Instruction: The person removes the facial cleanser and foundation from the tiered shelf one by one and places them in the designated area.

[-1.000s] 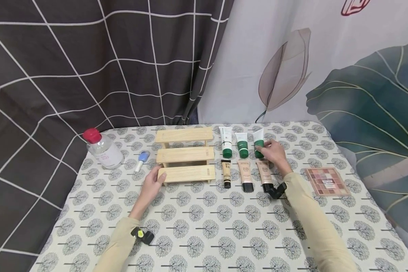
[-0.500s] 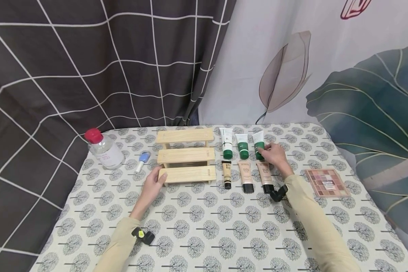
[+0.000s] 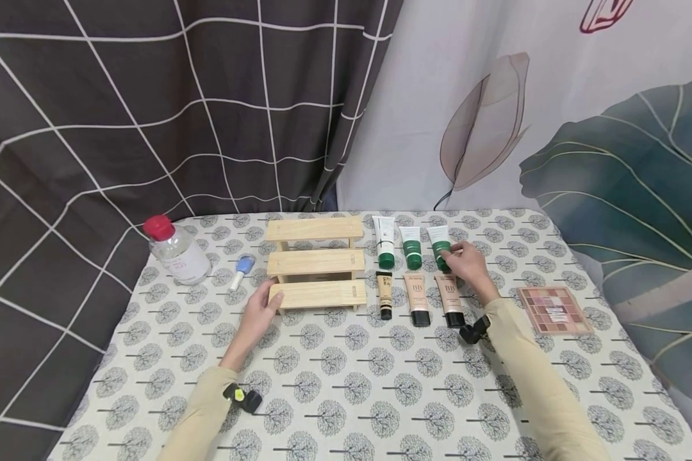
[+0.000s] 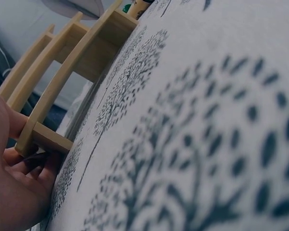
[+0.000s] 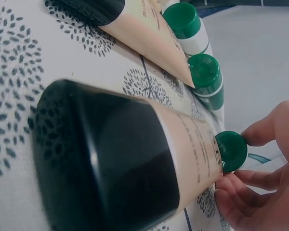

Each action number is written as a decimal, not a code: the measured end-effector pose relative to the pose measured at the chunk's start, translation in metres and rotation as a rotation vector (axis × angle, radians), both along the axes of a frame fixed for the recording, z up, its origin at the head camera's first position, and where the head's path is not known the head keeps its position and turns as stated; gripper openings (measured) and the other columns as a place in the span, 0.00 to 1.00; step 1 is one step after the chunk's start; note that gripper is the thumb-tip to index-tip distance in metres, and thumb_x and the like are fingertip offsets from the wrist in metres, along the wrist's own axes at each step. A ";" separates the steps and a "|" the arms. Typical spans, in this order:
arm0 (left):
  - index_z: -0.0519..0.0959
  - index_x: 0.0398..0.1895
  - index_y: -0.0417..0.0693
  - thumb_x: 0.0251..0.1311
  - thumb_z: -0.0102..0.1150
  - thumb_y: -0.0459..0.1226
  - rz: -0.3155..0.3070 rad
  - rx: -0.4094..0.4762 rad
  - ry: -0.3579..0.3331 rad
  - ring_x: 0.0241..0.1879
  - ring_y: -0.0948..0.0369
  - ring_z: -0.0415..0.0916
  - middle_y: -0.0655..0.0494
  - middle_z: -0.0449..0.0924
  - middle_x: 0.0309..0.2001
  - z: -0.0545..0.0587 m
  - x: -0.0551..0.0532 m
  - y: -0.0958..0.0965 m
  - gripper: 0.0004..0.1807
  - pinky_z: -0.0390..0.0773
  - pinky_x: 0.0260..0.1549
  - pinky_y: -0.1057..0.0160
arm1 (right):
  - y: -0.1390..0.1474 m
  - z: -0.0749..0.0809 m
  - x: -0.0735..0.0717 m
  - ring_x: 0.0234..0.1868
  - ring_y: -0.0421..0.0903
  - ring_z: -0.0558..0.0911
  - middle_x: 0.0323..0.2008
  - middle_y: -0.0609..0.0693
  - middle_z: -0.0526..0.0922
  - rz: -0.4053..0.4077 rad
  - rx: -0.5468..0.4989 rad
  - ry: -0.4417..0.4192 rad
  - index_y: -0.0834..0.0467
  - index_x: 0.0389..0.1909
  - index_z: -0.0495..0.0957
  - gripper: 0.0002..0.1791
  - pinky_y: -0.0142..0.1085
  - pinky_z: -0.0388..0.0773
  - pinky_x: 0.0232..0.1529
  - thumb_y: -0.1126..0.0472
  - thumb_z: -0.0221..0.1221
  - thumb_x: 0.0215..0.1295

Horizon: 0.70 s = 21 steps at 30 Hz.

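A three-step wooden rack [image 3: 316,261] stands on the table, and my left hand [image 3: 259,306] grips the left end of its lowest step. In the left wrist view the thumb and curled fingers hold that end [image 4: 29,134]. My right hand [image 3: 466,261] pinches the green cap [image 5: 232,151] of a white-and-green squeeze tube [image 3: 438,240], the rightmost in the back row. Beside it lie a second white-and-green tube [image 3: 411,246] and a taller white one [image 3: 384,240]. In front are two BB cream tubes [image 3: 417,296] [image 3: 450,294] and a slim yellow-and-black tube [image 3: 385,293].
At the left stands a clear bottle with a red cap [image 3: 175,250], near a small blue-and-white bottle [image 3: 242,272]. An eyeshadow palette [image 3: 555,310] lies at the right. Curtains [image 3: 207,109] hang behind the table's back edge. The cloth [image 3: 346,397] bears a tree print.
The rightmost green-capped tube has shifted slightly and turned, its top end swinging left, with the right hand on it. The left hand stays on the wooden rack.
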State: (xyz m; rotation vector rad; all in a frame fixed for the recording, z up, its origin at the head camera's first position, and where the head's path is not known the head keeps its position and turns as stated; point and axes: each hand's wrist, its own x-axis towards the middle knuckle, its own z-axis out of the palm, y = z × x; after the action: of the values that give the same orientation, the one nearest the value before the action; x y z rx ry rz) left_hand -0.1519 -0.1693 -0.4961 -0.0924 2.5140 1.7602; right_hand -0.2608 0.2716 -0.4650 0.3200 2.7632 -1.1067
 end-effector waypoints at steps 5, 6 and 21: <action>0.57 0.77 0.37 0.77 0.44 0.37 -0.005 0.007 -0.002 0.79 0.44 0.52 0.37 0.53 0.79 0.000 0.000 0.000 0.29 0.56 0.80 0.53 | 0.001 -0.003 0.000 0.55 0.63 0.78 0.58 0.70 0.76 -0.018 -0.006 0.015 0.69 0.67 0.66 0.31 0.53 0.81 0.57 0.48 0.51 0.76; 0.57 0.77 0.37 0.77 0.44 0.37 -0.003 0.010 -0.006 0.79 0.43 0.52 0.37 0.53 0.79 0.000 0.000 0.000 0.29 0.56 0.80 0.53 | 0.002 -0.004 0.000 0.55 0.63 0.78 0.58 0.70 0.76 -0.015 -0.007 0.018 0.69 0.67 0.65 0.32 0.53 0.81 0.56 0.48 0.51 0.77; 0.55 0.79 0.43 0.76 0.48 0.41 -0.005 -0.001 -0.079 0.77 0.44 0.57 0.40 0.55 0.79 0.001 -0.002 -0.005 0.32 0.63 0.77 0.50 | 0.003 -0.008 0.004 0.56 0.64 0.78 0.59 0.71 0.75 -0.006 -0.022 0.034 0.70 0.70 0.63 0.33 0.54 0.82 0.57 0.47 0.47 0.78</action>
State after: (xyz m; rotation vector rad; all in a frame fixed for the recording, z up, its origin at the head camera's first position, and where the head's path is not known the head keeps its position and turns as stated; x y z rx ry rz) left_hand -0.1537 -0.1740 -0.4947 -0.1526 2.4576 1.7187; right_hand -0.2567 0.2749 -0.4727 0.3095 2.7794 -1.1532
